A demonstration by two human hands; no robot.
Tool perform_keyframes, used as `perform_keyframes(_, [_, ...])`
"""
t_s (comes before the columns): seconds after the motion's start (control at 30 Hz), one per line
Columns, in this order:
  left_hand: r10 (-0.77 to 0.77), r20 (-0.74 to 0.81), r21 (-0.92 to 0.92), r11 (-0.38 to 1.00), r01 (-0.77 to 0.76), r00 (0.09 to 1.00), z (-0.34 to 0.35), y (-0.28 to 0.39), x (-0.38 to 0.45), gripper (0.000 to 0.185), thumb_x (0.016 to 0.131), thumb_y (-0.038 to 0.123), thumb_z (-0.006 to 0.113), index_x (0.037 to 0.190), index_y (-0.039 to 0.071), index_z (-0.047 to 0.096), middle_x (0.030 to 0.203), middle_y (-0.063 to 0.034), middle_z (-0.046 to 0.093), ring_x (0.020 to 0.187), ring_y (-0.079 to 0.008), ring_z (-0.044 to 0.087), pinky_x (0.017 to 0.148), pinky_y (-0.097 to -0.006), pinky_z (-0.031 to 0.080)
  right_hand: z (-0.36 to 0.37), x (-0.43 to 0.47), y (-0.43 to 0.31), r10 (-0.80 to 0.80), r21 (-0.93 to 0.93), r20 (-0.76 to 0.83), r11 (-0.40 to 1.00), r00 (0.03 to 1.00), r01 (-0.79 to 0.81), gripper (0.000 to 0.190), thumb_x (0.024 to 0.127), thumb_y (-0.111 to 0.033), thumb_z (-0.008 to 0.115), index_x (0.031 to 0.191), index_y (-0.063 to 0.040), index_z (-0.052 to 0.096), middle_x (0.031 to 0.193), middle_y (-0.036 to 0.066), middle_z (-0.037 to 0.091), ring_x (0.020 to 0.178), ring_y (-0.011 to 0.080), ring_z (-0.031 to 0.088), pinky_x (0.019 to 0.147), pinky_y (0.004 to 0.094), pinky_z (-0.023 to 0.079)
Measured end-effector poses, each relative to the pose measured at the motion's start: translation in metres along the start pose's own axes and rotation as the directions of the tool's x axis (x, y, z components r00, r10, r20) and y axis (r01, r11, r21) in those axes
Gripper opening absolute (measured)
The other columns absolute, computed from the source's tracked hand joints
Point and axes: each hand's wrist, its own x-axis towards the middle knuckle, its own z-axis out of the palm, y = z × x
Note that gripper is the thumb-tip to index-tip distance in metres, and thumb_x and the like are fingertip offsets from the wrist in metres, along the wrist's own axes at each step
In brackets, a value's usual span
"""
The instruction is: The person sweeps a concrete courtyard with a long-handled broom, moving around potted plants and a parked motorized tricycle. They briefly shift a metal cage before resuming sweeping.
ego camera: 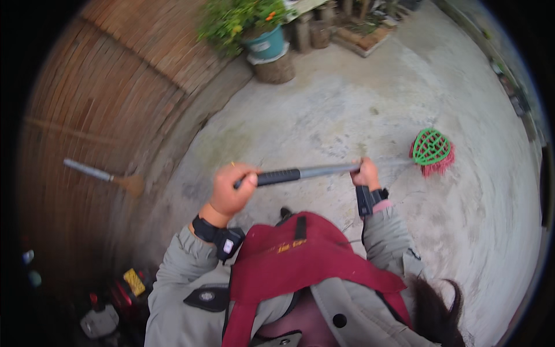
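Note:
A long-handled mop (327, 170) stretches across in front of me, its metal pole running to the right. My left hand (234, 188) is closed around the black grip at the pole's near end. Further along, my right hand (366, 173) grips the metal shaft. At the far end is the mop head, a green plastic lattice (431, 146) over reddish-pink strands (438, 167), at the concrete floor. Motion blurs part of the shaft beyond my right hand. Black devices are strapped to both wrists, and a dark red apron (303, 260) covers my front.
A brick wall (108, 82) borders the left, with a short brush-like tool (102, 173) by it. A teal flowerpot (266, 45) stands on a tree stump (274, 69). Concrete floor (312, 99) lies ahead. A red vehicle (123, 295) is partly visible at lower left.

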Motion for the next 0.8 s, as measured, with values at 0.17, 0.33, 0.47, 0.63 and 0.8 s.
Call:
perform_keyframes(0.17, [-0.176,-0.372,-0.523,0.851,-0.049,0.911,0.068,0.080,-0.076,0.022,0.077,0.002,0.043,0.098,-0.001,0.051,0.087,-0.0149,0.061,0.080,-0.0231,0.058,0.079,-0.0360,0.045,-0.002,-0.023,0.003,0.034,-0.039,0.100,0.999,0.994,-0.030,0.014,0.079,-0.013,0.044,0.087,-0.001,0.046,0.078,0.015,0.055,0.070,0.0273,0.057,0.058,0.0414,0.050])
perform_keyframes(0.33, [-0.017,-0.584,-0.567,0.724,-0.393,0.811,0.072,0.154,-0.091,0.028,0.079,0.006,0.044,0.106,0.001,0.048,0.060,-0.0046,0.046,0.060,-0.0184,0.050,0.072,-0.0406,0.044,0.049,-0.051,0.024,0.349,-0.158,0.318,0.936,0.882,-0.314,0.011,0.078,-0.010,0.045,0.086,-0.002,0.045,0.079,0.015,0.054,0.070,0.0271,0.059,0.058,0.0424,0.050])
perform_keyframes(0.47, [0.059,-0.568,-0.408,0.846,-0.343,0.821,0.048,0.131,-0.088,0.018,0.078,0.004,0.043,0.094,0.001,0.050,0.057,-0.0044,0.044,0.054,-0.0173,0.047,0.067,-0.0371,0.042,0.096,-0.011,0.101,0.485,-0.265,0.351,0.872,0.801,-0.411,0.012,0.074,-0.009,0.047,0.086,-0.005,0.044,0.074,0.011,0.050,0.067,0.0265,0.057,0.050,0.0413,0.046])
perform_keyframes(0.63, [-0.301,-0.607,-0.608,0.772,-0.186,0.735,-0.012,0.062,-0.051,0.010,0.077,0.002,0.042,0.085,0.002,0.049,0.056,-0.0052,0.044,0.052,-0.0176,0.047,0.066,-0.0372,0.043,0.127,-0.005,0.131,0.514,-0.241,0.174,0.849,0.840,-0.469,0.008,0.073,-0.008,0.049,0.080,-0.006,0.046,0.071,0.011,0.045,0.059,0.0225,0.048,0.046,0.0398,0.044])
perform_keyframes(0.8, [-0.230,-0.621,-0.644,0.694,-0.321,0.749,-0.025,0.063,-0.032,0.013,0.080,0.005,0.040,0.087,0.007,0.051,0.058,-0.0015,0.040,0.055,-0.0140,0.041,0.065,-0.0335,0.040,0.157,-0.043,0.065,0.315,-0.233,0.034,0.926,0.949,-0.299,0.011,0.075,-0.011,0.049,0.084,-0.004,0.045,0.072,0.010,0.047,0.057,0.0235,0.050,0.044,0.0373,0.043])
